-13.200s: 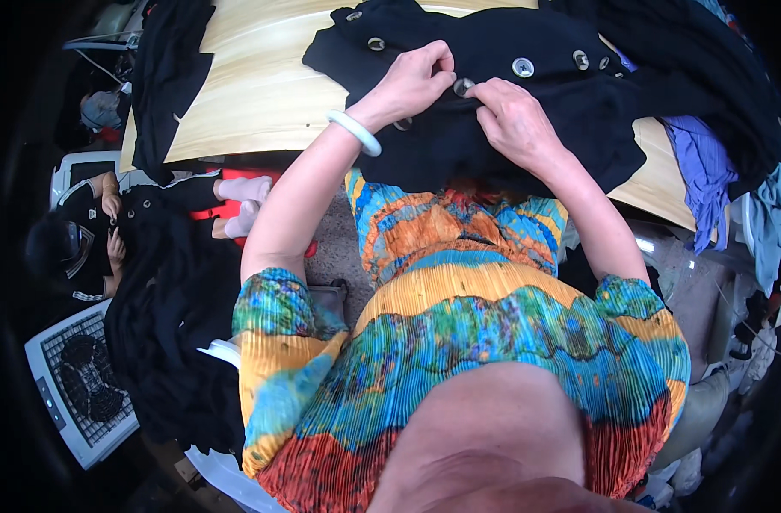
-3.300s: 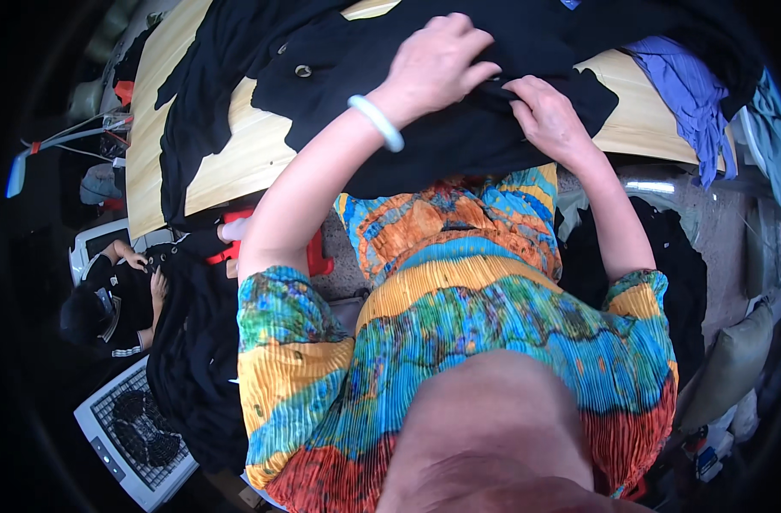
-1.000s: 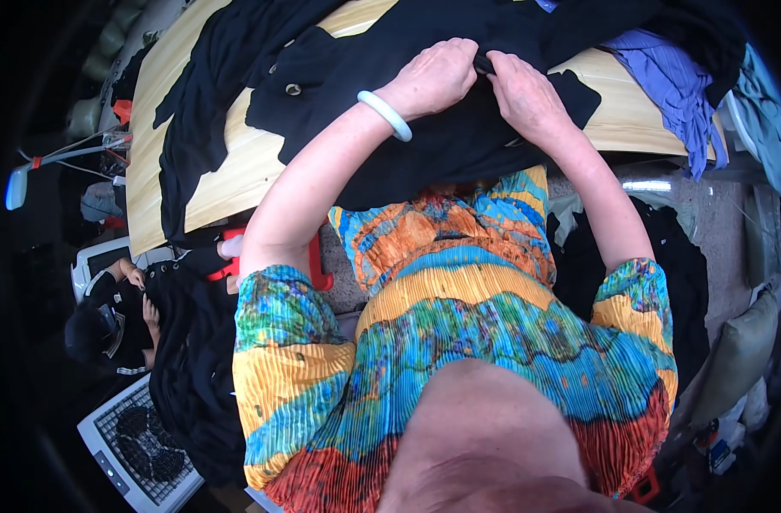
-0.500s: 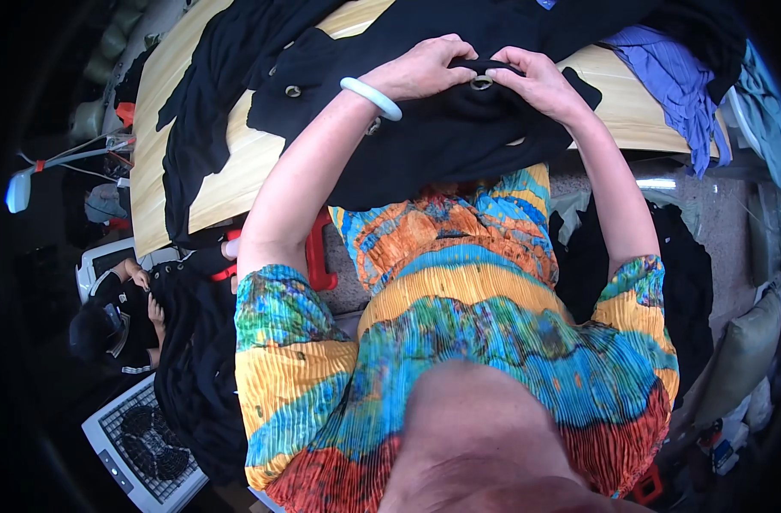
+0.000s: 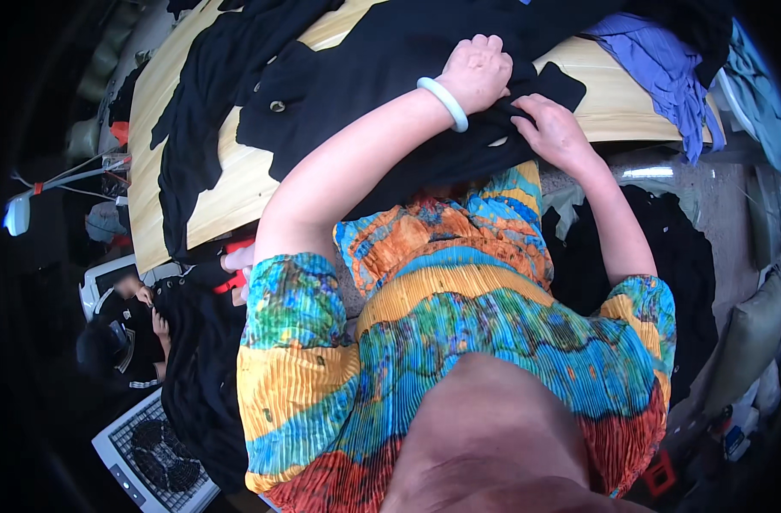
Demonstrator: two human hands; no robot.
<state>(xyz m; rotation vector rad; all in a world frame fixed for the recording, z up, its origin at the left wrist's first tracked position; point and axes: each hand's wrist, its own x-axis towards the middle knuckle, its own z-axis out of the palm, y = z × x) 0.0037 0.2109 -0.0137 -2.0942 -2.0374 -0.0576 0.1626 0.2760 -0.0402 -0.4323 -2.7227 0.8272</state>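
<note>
Both hands crowd together on the black garment [image 5: 390, 60], the left hand [image 5: 476, 73] pressed flat just beyond the right hand [image 5: 555, 132], so nothing passes between their fingers. Right of the fingers a bare strip of table [image 5: 613, 107] gives room, ending at a blue cloth [image 5: 656, 64]. Left of the fingers, black fabric covers the wood up to a metal button [image 5: 277, 106].

Garment [image 5: 390, 77] on table [image 5: 219, 205], under hands [image 5: 514, 98]
</note>
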